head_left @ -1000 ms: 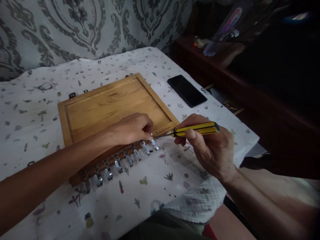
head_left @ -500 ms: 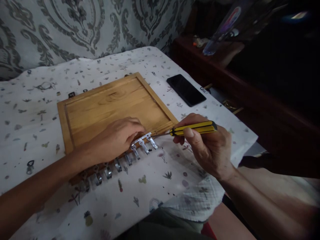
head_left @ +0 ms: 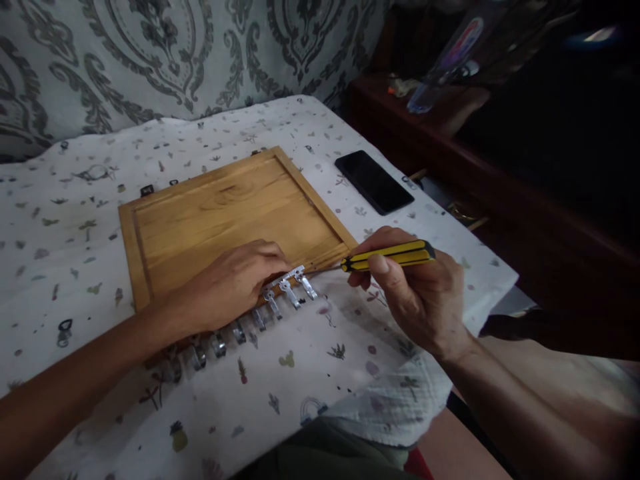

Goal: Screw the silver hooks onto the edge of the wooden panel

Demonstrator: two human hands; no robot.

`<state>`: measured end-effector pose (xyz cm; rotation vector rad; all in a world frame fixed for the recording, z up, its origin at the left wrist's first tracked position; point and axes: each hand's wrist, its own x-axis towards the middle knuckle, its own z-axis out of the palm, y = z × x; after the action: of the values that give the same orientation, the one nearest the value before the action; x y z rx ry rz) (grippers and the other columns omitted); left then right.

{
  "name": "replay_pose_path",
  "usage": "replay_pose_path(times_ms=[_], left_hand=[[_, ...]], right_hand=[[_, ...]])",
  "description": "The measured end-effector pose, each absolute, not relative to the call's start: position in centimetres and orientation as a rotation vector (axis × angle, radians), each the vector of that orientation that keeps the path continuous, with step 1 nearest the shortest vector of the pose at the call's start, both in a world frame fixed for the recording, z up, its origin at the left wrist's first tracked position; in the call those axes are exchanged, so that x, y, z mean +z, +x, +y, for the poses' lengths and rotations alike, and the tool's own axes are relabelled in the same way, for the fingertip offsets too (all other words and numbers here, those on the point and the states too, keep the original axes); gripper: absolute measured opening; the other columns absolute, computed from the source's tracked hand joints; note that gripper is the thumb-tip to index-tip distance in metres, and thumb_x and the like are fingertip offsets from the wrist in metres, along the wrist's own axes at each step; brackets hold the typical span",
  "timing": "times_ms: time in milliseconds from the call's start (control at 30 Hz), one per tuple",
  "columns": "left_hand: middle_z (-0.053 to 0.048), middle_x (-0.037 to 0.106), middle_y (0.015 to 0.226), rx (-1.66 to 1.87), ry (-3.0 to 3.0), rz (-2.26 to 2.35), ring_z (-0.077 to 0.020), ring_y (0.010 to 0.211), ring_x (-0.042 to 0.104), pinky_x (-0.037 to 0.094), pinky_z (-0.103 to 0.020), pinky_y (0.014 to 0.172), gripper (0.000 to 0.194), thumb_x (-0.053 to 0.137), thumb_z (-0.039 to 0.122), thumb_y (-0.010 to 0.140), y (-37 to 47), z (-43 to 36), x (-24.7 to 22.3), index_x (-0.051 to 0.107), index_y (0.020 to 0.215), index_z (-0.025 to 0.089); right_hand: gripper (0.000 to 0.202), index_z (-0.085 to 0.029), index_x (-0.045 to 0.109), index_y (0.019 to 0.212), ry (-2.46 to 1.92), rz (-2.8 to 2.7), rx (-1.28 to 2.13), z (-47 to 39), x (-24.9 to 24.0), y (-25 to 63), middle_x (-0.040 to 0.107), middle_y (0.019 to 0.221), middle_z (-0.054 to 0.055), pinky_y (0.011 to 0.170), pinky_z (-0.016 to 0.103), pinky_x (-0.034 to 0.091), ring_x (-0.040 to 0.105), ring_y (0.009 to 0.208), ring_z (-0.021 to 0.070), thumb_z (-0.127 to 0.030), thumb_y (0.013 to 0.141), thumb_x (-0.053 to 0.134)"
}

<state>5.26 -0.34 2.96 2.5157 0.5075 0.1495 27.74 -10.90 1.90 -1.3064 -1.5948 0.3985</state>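
Note:
A wooden framed board (head_left: 225, 203) lies on the cloth-covered table. Along its near edge runs a metal hook strip (head_left: 285, 287) with several shiny curved hooks. My left hand (head_left: 240, 280) rests over this edge, its curled fingers pressed on the strip; the fingertips are partly hidden. A screwdriver (head_left: 395, 256) with a yellow and black handle lies in the grip of my right hand (head_left: 420, 300), my thumb along the handle. Its thin shaft points left toward the right end of the hook strip. Whether the tip touches a screw is too small to tell.
A black phone (head_left: 374, 181) lies right of the board on the patterned tablecloth (head_left: 280, 393). Small dark fittings (head_left: 147, 191) show at the board's far edge. A dark red wooden cabinet (head_left: 415, 140) holding a clear bottle (head_left: 425, 97) stands to the right.
The view has shifted slightly, so the board and phone sit a little lower and further right. Both hands keep their places at the strip and on the screwdriver.

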Motion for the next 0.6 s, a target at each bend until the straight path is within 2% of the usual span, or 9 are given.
replay_pose_path(times_ms=[200,333,500,600], left_hand=[[-0.007,0.072,0.113,0.162,2.549,0.476,-0.0189,0.104,0.065,0.052,-0.032,0.091,0.027,0.048,0.012,0.098,5.04,-0.40,2.69,0.073,0.106,0.017],[-0.007,0.072,0.116,0.138,2.586,0.476,-0.0197,0.106,0.066,0.053,-0.033,0.093,0.030,0.045,0.011,0.099,4.99,-0.46,2.66,0.073,0.107,0.018],[-0.010,0.069,0.126,0.098,2.674,0.432,-0.0215,0.113,0.065,0.052,-0.035,0.099,0.035,0.043,0.008,0.099,4.83,-0.60,2.94,0.067,0.122,0.014],[-0.011,0.069,0.128,0.116,2.704,0.368,-0.0211,0.115,0.064,0.051,-0.035,0.100,0.035,0.039,0.011,0.102,4.70,-0.57,3.00,0.067,0.122,0.013]], right_hand=[[0.030,-0.023,0.065,0.086,-1.319,-1.587,0.400,-10.80,1.96,27.64,0.065,0.070,-0.001,0.053,0.027,0.049,0.062,0.055,0.0105,-0.048,0.100,0.054],[0.031,-0.023,0.065,0.087,-1.338,-1.602,0.408,-10.79,2.03,27.79,0.064,0.069,-0.001,0.052,0.026,0.047,0.061,0.055,0.0098,-0.048,0.101,0.053],[0.032,-0.023,0.065,0.087,-1.346,-1.594,0.423,-10.80,2.14,27.81,0.064,0.069,-0.001,0.052,0.026,0.048,0.062,0.056,0.0107,-0.049,0.100,0.054],[0.033,-0.022,0.066,0.086,-1.354,-1.585,0.413,-10.84,2.23,27.69,0.065,0.069,0.000,0.052,0.026,0.048,0.062,0.055,0.0112,-0.050,0.100,0.054]])
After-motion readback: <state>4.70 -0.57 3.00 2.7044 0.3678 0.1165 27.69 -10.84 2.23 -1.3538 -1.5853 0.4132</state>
